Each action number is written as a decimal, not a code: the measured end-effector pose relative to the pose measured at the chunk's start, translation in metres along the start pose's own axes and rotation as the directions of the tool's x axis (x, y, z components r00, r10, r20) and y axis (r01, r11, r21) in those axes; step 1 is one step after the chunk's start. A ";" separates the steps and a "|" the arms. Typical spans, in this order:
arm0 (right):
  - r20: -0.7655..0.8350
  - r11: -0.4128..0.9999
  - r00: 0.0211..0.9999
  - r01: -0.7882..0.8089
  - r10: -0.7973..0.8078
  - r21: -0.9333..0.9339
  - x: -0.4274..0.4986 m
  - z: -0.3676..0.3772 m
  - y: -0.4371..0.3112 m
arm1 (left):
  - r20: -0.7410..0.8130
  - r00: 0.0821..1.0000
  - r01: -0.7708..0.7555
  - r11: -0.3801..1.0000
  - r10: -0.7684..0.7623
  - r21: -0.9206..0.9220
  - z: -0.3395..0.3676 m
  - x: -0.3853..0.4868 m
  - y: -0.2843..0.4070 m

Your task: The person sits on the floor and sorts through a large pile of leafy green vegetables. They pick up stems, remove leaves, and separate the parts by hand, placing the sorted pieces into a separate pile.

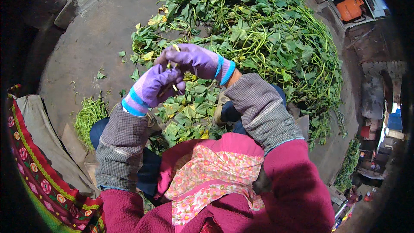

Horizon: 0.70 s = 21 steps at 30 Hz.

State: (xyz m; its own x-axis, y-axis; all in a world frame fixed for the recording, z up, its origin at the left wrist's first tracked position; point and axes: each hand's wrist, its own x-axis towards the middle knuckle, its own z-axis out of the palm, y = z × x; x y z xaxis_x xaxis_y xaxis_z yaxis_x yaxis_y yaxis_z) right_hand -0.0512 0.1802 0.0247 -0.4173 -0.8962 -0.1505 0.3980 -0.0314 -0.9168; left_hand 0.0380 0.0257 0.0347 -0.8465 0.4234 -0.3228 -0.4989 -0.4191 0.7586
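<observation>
My left hand [158,85], in a purple glove with blue cuff bands, is closed around a thin pale green plant stem [175,87]. A cut or broken end of it shows between the fingers. My right hand [194,56], gloved alike, meets the left from above and pinches another bit of stem [176,48]. The fingers hide most of the stems, so whether they are one piece I cannot tell. Below my hands lie loose green and yellowing leaves [190,103] between my feet. Beyond them spreads a large heap of leafy vines [258,29].
A small pile of thin bare stems [92,119] lies on the concrete floor [93,48] at left. Floral-trimmed cloth [45,184] hangs at lower left. An orange gas cylinder [350,9] stands on a shelf at upper right. More greenery [347,165] lies at far right.
</observation>
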 end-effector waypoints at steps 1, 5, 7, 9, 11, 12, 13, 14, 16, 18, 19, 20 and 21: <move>0.003 0.997 1.000 0.019 -0.019 0.078 0.002 -0.005 0.001 | -0.068 0.998 0.000 0.995 -0.008 -0.103 -0.005 0.003 -0.005; -0.293 0.935 0.955 -0.072 -0.035 -0.348 0.016 -0.057 0.054 | -0.103 0.984 -0.170 0.919 0.143 -0.356 -0.026 0.007 -0.003; -0.419 0.776 0.904 -0.328 0.091 -0.539 0.005 -0.085 0.103 | -0.111 0.966 -0.257 0.878 0.231 -0.404 -0.027 0.004 0.002; -0.536 0.530 0.833 -0.519 0.139 -0.670 -0.014 -0.121 0.178 | -0.093 0.961 -0.275 0.859 0.261 -0.431 -0.029 0.006 0.008; -0.636 0.407 0.724 -0.683 0.268 -0.606 -0.017 -0.110 0.218 | -0.163 0.950 -0.312 0.844 0.267 -0.437 -0.035 -0.007 0.012; -0.660 0.380 0.689 -0.720 0.300 -0.580 -0.013 -0.101 0.230 | -0.175 0.947 -0.318 0.845 0.268 -0.430 -0.039 -0.013 0.014; -0.696 0.359 0.641 -0.764 0.325 -0.537 -0.013 -0.096 0.246 | -0.196 0.956 -0.284 0.861 0.219 -0.422 -0.037 -0.017 0.020; -0.715 0.311 0.647 -0.759 0.264 -0.572 -0.014 -0.099 0.272 | -0.181 0.953 -0.297 0.861 0.242 -0.414 -0.038 -0.016 0.022; -0.753 0.176 0.575 -0.817 0.319 -0.549 0.000 -0.065 0.284 | -0.224 0.934 -0.346 0.857 0.277 -0.383 -0.051 -0.025 0.018; -0.747 0.082 0.601 -0.791 0.283 -0.606 0.005 -0.041 0.302 | -0.306 0.917 -0.364 0.853 0.258 -0.374 -0.055 -0.030 0.015; -0.699 0.136 0.633 -0.766 0.331 -0.629 0.003 -0.040 0.309 | -0.331 0.910 -0.367 0.856 0.249 -0.364 -0.055 -0.030 0.016; -0.626 0.210 0.681 -0.723 0.380 -0.658 0.002 -0.039 0.329 | -0.317 0.917 -0.355 0.859 0.242 -0.370 -0.056 -0.030 0.017; -0.550 0.289 0.723 -0.680 0.418 -0.674 0.001 -0.038 0.356 | -0.298 0.925 -0.339 0.863 0.235 -0.373 -0.055 -0.029 0.020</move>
State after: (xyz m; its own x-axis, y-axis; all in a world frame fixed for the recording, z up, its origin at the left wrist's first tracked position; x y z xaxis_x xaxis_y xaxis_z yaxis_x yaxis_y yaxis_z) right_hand 0.0591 0.1849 -0.3158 -0.5851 -0.4177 -0.6951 -0.1523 0.8985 -0.4117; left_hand 0.0427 -0.0391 0.0279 -0.9557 0.0538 -0.2895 -0.2130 -0.8053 0.5532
